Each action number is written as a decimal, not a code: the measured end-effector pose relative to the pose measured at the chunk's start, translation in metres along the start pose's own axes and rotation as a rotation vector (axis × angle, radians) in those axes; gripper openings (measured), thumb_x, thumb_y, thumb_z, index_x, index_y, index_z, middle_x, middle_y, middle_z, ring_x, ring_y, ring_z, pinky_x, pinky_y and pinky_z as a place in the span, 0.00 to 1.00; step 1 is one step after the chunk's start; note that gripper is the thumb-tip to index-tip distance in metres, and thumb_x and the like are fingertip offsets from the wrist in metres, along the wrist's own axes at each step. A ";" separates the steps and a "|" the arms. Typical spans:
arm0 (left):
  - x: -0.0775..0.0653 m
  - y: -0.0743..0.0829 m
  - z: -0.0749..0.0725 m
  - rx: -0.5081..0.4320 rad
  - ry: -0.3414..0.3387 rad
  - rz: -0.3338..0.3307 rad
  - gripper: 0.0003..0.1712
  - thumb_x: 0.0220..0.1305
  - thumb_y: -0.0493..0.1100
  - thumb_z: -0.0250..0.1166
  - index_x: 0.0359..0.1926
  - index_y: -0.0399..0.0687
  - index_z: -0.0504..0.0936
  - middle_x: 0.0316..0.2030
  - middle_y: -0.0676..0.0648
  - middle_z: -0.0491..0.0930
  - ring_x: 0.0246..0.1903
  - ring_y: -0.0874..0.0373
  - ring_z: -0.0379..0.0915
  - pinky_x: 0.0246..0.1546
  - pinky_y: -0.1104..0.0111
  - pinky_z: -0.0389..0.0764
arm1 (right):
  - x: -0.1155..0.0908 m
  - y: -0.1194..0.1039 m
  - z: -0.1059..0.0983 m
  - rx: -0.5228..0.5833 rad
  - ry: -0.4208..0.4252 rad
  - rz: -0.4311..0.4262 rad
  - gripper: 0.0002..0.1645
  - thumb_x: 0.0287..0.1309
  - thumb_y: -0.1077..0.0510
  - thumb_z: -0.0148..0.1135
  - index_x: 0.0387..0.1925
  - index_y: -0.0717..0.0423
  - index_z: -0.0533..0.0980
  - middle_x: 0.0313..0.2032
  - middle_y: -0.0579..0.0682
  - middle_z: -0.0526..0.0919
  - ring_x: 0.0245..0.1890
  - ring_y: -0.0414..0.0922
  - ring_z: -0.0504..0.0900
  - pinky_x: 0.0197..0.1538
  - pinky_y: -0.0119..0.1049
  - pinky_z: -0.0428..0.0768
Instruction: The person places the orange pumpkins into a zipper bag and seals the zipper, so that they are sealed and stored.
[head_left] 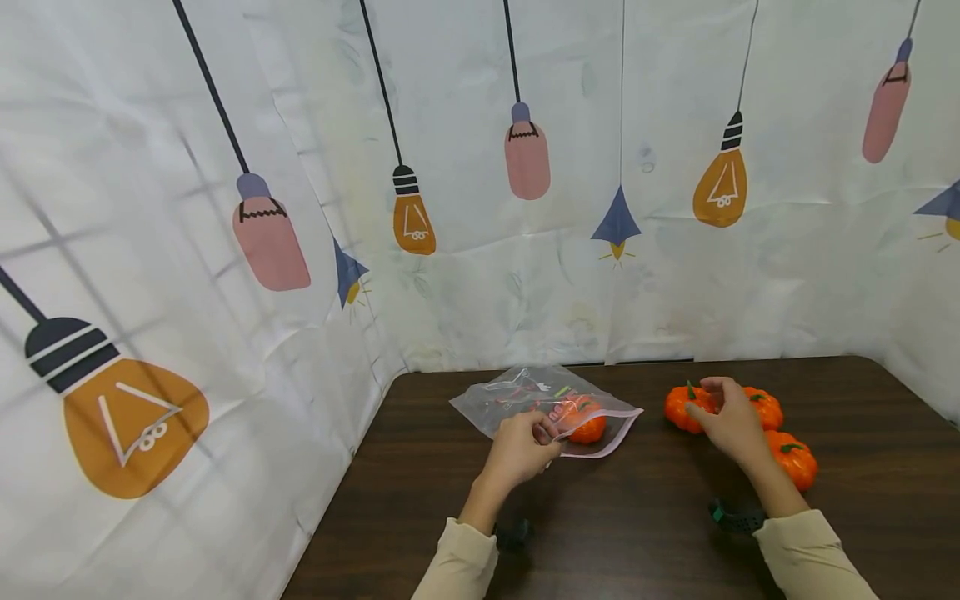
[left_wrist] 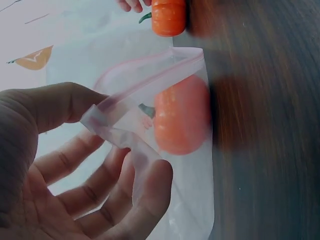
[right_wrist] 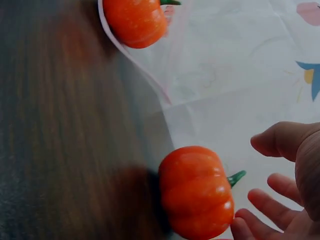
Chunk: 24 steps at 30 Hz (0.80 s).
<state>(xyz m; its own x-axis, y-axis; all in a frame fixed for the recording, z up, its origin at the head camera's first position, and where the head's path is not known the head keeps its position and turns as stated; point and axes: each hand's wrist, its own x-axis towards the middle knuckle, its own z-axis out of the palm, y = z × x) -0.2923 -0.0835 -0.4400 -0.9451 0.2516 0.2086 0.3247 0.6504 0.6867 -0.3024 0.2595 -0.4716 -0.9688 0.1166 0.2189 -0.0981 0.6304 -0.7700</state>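
Observation:
My left hand [head_left: 519, 446] pinches the open edge of a clear plastic zip bag [head_left: 483, 407] lying on the table. Inside the bag sits one small orange toy pumpkin [head_left: 588, 427] with a green stem. The left wrist view shows the bag's pink-tinted zip strip [left_wrist: 150, 82] lifted between thumb and fingers. Over on the right, my right hand [head_left: 731, 421] reaches to another orange pumpkin [head_left: 681, 408], its fingers spread and loosely bent. In the right wrist view, the fingertips [right_wrist: 242, 222] come right beside that pumpkin's stem side, thumb apart from it.
Two more orange pumpkins stand by the right hand, one behind it [head_left: 765, 408] and one beside the wrist [head_left: 793, 461]. The dark wooden table [head_left: 615, 525] ends against a white curtain [head_left: 480, 308] printed with lamps. Dark bands are on both wrists.

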 end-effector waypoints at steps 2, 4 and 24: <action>0.001 -0.002 0.000 -0.015 -0.015 0.006 0.04 0.54 0.39 0.72 0.31 0.51 0.84 0.22 0.54 0.81 0.14 0.68 0.73 0.20 0.73 0.74 | 0.001 0.002 0.003 -0.027 0.003 -0.021 0.39 0.70 0.51 0.61 0.69 0.73 0.59 0.66 0.76 0.65 0.62 0.72 0.66 0.60 0.69 0.68; 0.003 -0.004 0.000 -0.018 -0.011 0.027 0.04 0.54 0.39 0.72 0.31 0.51 0.84 0.23 0.54 0.82 0.17 0.68 0.74 0.22 0.73 0.75 | 0.002 0.004 0.005 -0.048 0.010 -0.032 0.40 0.68 0.53 0.62 0.70 0.74 0.59 0.65 0.77 0.64 0.62 0.73 0.66 0.61 0.69 0.67; 0.009 -0.018 0.007 -0.142 0.069 0.162 0.03 0.62 0.37 0.72 0.36 0.47 0.89 0.30 0.48 0.88 0.24 0.60 0.79 0.26 0.75 0.79 | 0.004 0.015 0.027 -0.202 -0.103 0.008 0.53 0.59 0.49 0.71 0.72 0.71 0.54 0.64 0.82 0.55 0.60 0.80 0.59 0.58 0.75 0.67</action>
<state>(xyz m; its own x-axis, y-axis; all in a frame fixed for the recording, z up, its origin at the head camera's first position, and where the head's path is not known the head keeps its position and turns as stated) -0.3067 -0.0885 -0.4553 -0.8828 0.2922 0.3677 0.4686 0.4964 0.7307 -0.3137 0.2486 -0.4981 -0.9884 0.0502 0.1431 -0.0525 0.7720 -0.6335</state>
